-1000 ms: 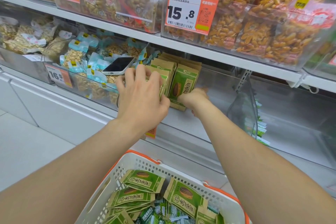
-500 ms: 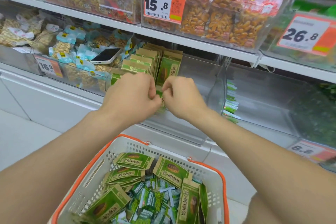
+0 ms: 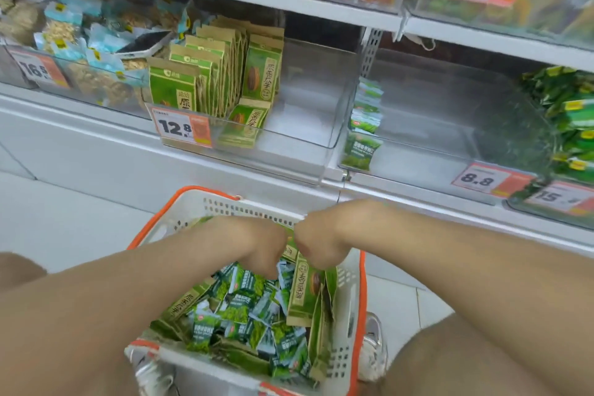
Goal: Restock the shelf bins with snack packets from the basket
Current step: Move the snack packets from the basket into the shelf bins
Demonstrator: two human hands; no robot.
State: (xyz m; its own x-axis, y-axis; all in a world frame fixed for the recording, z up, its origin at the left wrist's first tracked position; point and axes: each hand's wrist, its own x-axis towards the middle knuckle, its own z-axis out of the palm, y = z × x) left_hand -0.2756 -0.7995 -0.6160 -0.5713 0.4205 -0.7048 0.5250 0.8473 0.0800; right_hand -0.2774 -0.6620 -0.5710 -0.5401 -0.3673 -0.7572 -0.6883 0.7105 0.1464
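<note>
Head: left hand (image 3: 262,246), right hand (image 3: 318,246) in one basket (image 3: 352,315).

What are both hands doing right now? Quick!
Left hand: down in the basket, fingers hidden, cannot tell.
Right hand: at the top of a tall green packet, grip hidden, cannot tell.

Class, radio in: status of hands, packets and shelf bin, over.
Left hand, right hand among basket packets, grips hidden. Shelf bin part filled. Nothing blocks it.
</note>
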